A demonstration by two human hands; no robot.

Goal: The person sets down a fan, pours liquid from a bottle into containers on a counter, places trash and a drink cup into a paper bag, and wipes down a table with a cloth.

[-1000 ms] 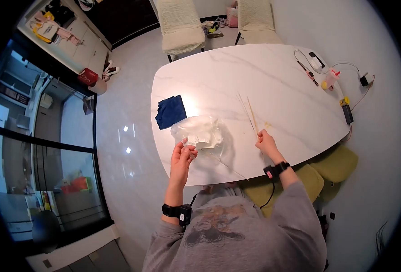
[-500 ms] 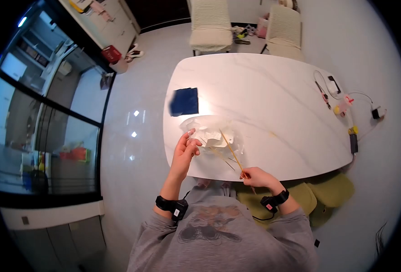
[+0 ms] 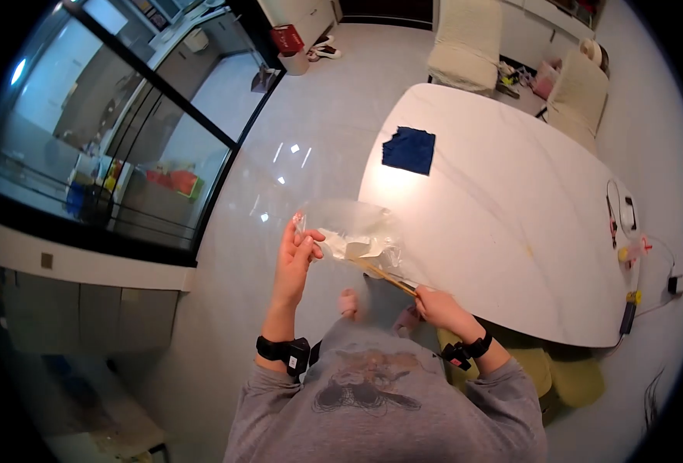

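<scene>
My left hand point(image 3: 299, 251) pinches the left edge of a clear plastic bag point(image 3: 341, 214). Crumpled white paper point(image 3: 365, 247) shows in or against the bag. The bag hangs over the table's left edge, partly above the floor. In my right hand point(image 3: 439, 307) is a thin yellowish wooden stick point(image 3: 392, 279), slanting up and left, with its far tip at the white paper. Whether the tip is inside the bag or in front of it, I cannot tell. A dark blue cloth point(image 3: 409, 150) with a ragged edge lies flat on the table beyond the bag.
The white marbled table point(image 3: 503, 208) extends to my right. Cables and a charger point(image 3: 627, 214) lie by its right edge, near a small pink and yellow item point(image 3: 633, 251). Green seats point(image 3: 542, 370) stand under the near edge. Glass doors point(image 3: 110, 131) are on the left.
My view has turned, so the table sits further right. Both hands and the bag have shifted left relative to the table. The stick has tipped from steep to flatter, pointing left.
</scene>
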